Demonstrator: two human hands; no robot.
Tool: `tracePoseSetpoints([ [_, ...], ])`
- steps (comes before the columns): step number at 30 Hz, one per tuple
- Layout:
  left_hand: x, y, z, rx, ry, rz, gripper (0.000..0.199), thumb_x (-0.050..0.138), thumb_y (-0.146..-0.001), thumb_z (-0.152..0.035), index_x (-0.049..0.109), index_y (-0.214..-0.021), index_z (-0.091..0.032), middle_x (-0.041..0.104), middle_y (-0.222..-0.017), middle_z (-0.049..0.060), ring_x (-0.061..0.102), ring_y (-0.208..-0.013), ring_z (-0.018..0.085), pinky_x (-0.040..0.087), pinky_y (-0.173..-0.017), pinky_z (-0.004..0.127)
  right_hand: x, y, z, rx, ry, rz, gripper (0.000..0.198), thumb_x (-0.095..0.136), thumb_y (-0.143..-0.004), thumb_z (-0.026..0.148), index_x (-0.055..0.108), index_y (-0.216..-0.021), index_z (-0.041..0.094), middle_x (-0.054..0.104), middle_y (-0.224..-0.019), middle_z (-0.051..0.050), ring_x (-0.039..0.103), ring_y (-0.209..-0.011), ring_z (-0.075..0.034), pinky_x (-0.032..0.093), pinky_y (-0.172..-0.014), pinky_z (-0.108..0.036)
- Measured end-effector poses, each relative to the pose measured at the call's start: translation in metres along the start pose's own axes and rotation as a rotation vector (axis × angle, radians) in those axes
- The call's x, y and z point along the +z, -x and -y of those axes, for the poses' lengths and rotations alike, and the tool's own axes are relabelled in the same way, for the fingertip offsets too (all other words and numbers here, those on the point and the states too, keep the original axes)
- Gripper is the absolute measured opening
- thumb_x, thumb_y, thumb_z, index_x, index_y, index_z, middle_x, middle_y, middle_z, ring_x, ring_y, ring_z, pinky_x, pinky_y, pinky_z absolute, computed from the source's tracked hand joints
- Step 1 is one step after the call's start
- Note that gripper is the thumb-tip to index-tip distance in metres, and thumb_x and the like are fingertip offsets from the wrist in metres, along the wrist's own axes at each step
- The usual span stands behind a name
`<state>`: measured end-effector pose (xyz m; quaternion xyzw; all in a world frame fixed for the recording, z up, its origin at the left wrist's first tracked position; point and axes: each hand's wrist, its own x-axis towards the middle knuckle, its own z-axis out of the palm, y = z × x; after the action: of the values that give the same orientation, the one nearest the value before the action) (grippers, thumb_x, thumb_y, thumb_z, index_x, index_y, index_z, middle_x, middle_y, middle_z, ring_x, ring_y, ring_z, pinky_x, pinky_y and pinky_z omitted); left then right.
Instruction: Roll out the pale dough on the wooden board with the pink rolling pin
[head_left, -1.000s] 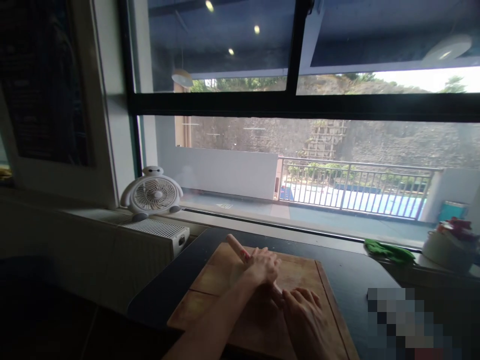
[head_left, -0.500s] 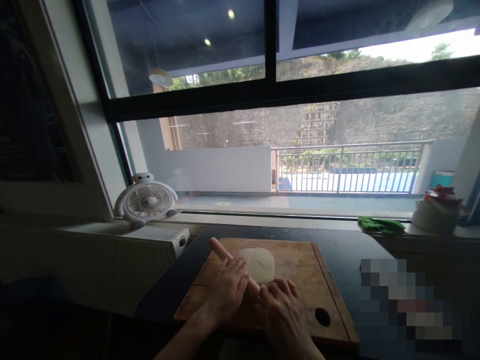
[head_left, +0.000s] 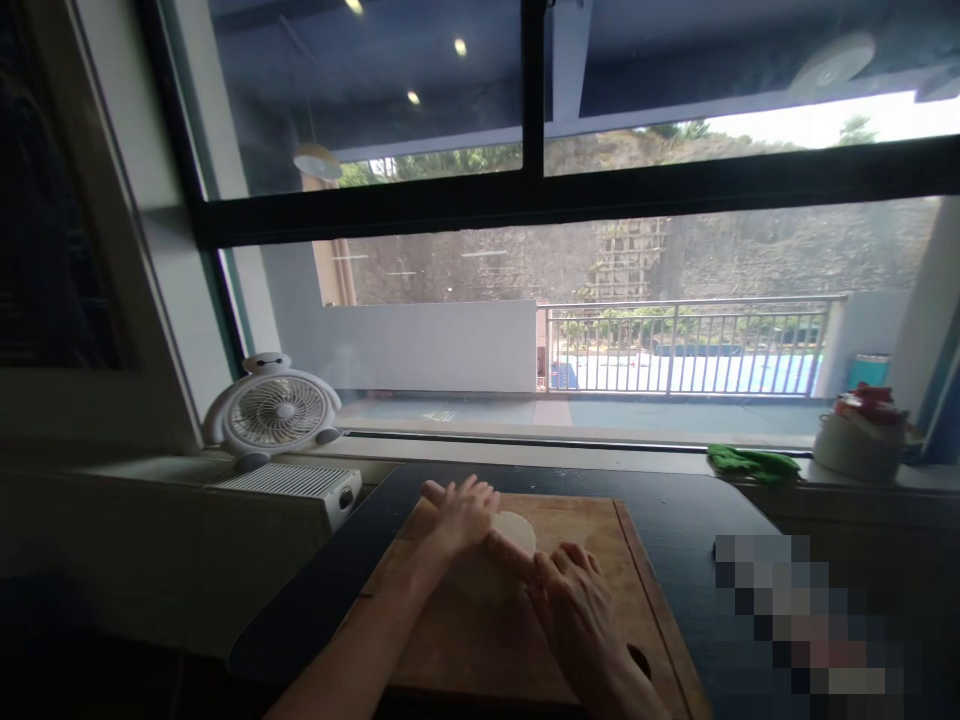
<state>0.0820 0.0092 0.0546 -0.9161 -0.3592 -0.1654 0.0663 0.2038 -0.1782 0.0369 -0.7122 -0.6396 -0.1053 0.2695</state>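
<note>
A wooden rolling pin (head_left: 511,556) lies slantwise across a round, flat sheet of pale dough (head_left: 519,528). Both rest on a wooden cutting board (head_left: 581,515). My left hand (head_left: 463,516) lies over the pin's far-left part, palm on it and fingers stretched out flat. At the near-right end, my right hand (head_left: 576,600) has its fingers curled over the pin. Part of the dough is hidden under the pin and my left hand. The board's dark hole (head_left: 638,659) is partly covered by my right forearm.
The board sits on a dark table (head_left: 675,500) below a large window. A white fan (head_left: 281,412) stands left, near a white slatted unit (head_left: 300,485). On the sill lie a green cloth (head_left: 754,463) and a pale pot (head_left: 859,445). A pixelated patch covers the table's right.
The rolling pin has moved forward over the dough, covering more of it. My left hand has pushed forward with its fingers straightened. The view has tilted slightly up and shifted right.
</note>
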Motion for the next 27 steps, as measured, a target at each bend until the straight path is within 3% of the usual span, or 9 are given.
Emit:
tracePoseSetpoints([
  [4, 0.001, 0.048, 0.046, -0.072, -0.005, -0.2, 0.033, 0.029, -0.094, -0.027, 0.061, -0.1, -0.022, 0.063, -0.109, 0.005, 0.045, -0.118, 0.022, 0.026, -0.103, 0.048, -0.004, -0.002, 0.002, -0.023, -0.03, -0.053, 0.022, 0.044, -0.082, 0.01, 0.058, -0.095, 0.023, 0.057, -0.092, -0.004, 0.046, -0.096, -0.02, 0.032, -0.086, -0.032],
  [8, -0.004, 0.071, 0.044, -0.029, -0.011, -0.229, 0.033, 0.027, -0.094, -0.03, 0.059, -0.09, -0.021, 0.063, -0.092, 0.004, 0.055, -0.095, 0.019, 0.027, -0.102, 0.045, -0.011, -0.014, 0.0, -0.056, -0.005, -0.044, 0.02, 0.045, -0.081, 0.01, 0.059, -0.091, 0.021, 0.059, -0.093, -0.005, 0.046, -0.098, -0.02, 0.03, -0.091, -0.035],
  [13, -0.019, 0.067, 0.018, -0.035, -0.023, -0.235, 0.035, 0.028, -0.094, -0.033, 0.056, -0.076, -0.021, 0.06, -0.077, 0.003, 0.055, -0.081, 0.02, 0.035, -0.092, 0.041, -0.02, -0.005, -0.005, -0.077, -0.036, 0.031, 0.008, 0.057, -0.076, 0.019, 0.062, -0.083, 0.022, 0.059, -0.09, -0.004, 0.047, -0.095, -0.02, 0.032, -0.087, -0.034],
  [17, -0.027, 0.063, 0.015, -0.046, -0.051, -0.302, 0.037, 0.028, -0.094, -0.031, 0.057, -0.073, -0.022, 0.063, -0.081, 0.004, 0.055, -0.086, 0.02, 0.026, -0.1, 0.043, -0.017, -0.001, -0.002, -0.074, 0.003, 0.076, 0.012, 0.061, -0.075, 0.027, 0.063, -0.084, 0.02, 0.059, -0.093, -0.006, 0.047, -0.095, -0.023, 0.034, -0.084, -0.036],
  [22, -0.021, 0.046, 0.021, -0.062, -0.074, -0.21, 0.047, 0.023, -0.095, -0.031, 0.06, -0.069, -0.019, 0.065, -0.072, 0.007, 0.057, -0.079, 0.022, 0.033, -0.092, 0.041, 0.0, -0.034, 0.019, -0.13, 0.005, 0.092, 0.017, 0.058, -0.078, 0.032, 0.064, -0.086, 0.018, 0.058, -0.096, -0.008, 0.047, -0.095, -0.023, 0.036, -0.082, -0.035],
  [25, -0.018, 0.03, 0.026, -0.075, -0.097, -0.195, 0.045, 0.025, -0.094, -0.032, 0.064, -0.076, -0.02, 0.067, -0.08, 0.007, 0.057, -0.086, 0.022, 0.028, -0.097, 0.043, 0.007, -0.049, 0.025, -0.145, -0.018, 0.142, 0.016, 0.057, -0.079, 0.032, 0.064, -0.079, 0.018, 0.058, -0.092, -0.008, 0.048, -0.092, -0.022, 0.038, -0.08, -0.033],
  [27, -0.017, 0.023, 0.032, -0.112, -0.084, -0.117, 0.043, 0.025, -0.094, -0.033, 0.066, -0.083, -0.021, 0.068, -0.089, 0.007, 0.057, -0.092, 0.021, 0.024, -0.101, 0.046, 0.008, -0.045, 0.023, -0.158, -0.034, 0.148, 0.016, 0.057, -0.079, 0.033, 0.064, -0.079, 0.018, 0.057, -0.091, -0.007, 0.049, -0.09, -0.022, 0.039, -0.079, -0.033],
])
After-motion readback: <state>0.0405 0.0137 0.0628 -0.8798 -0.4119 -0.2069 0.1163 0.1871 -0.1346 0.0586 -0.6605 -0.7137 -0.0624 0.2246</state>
